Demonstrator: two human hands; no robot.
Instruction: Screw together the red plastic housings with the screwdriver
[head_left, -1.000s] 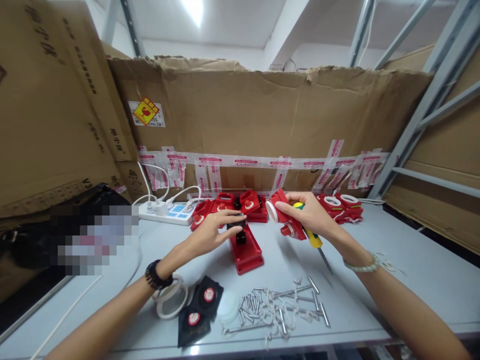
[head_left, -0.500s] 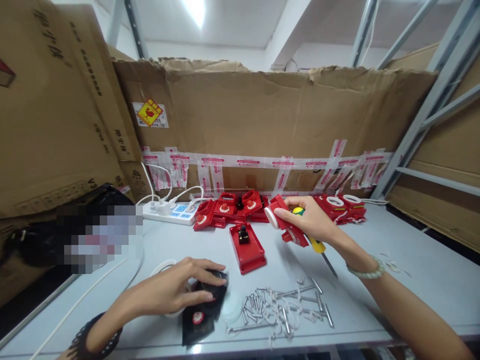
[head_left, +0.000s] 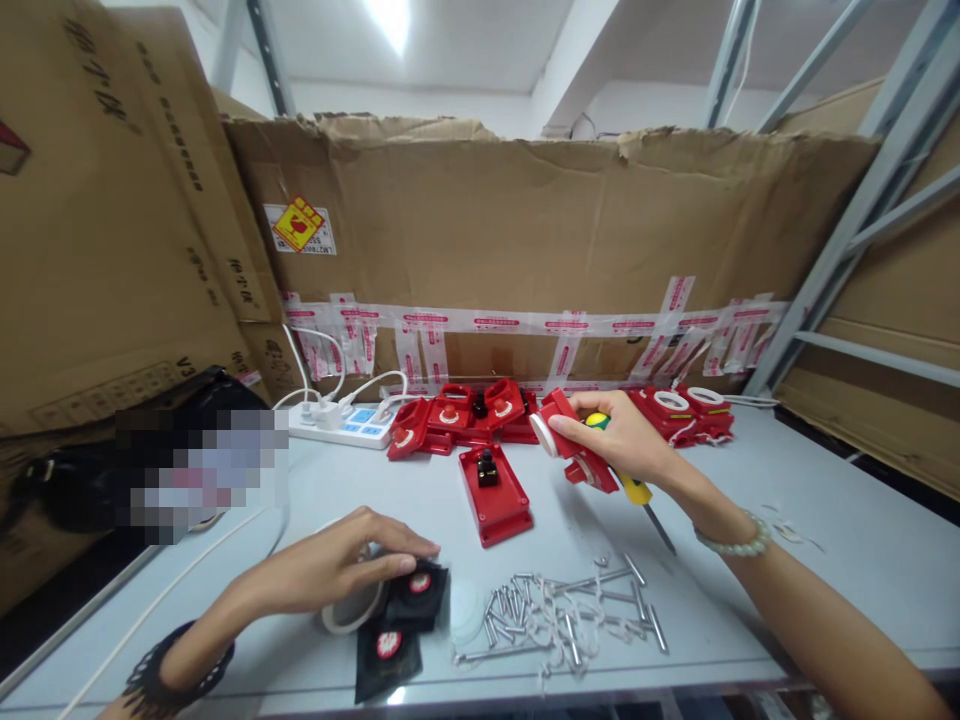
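My left hand [head_left: 330, 562] is over the near left of the table, its thumb and fingers closed at the top edge of a black packet [head_left: 427, 607] with a round red-and-white label. Beneath that, a second black packet [head_left: 386, 670] lies flat. A white ring-shaped roll [head_left: 341, 622] sits under my palm. Raised above the table, my right hand [head_left: 611, 435] grips a red emergency-stop box cover [head_left: 556, 408] with a white ring and a red knob. A screwdriver [head_left: 636, 490] with a yellow-green handle is in the same hand, its shaft pointing down right.
A red box base [head_left: 499, 510] with a black switch block lies mid-table. Several screws [head_left: 510, 610] and clear plastic scraps are in front. More red boxes [head_left: 450, 415] and a white power strip [head_left: 349, 430] line the cardboard wall [head_left: 525, 230]; red units [head_left: 679, 415] stand right.
My left hand has drawn its fingers together and shifted slightly left. The upper black packet's label now shows. My right hand looks unchanged.
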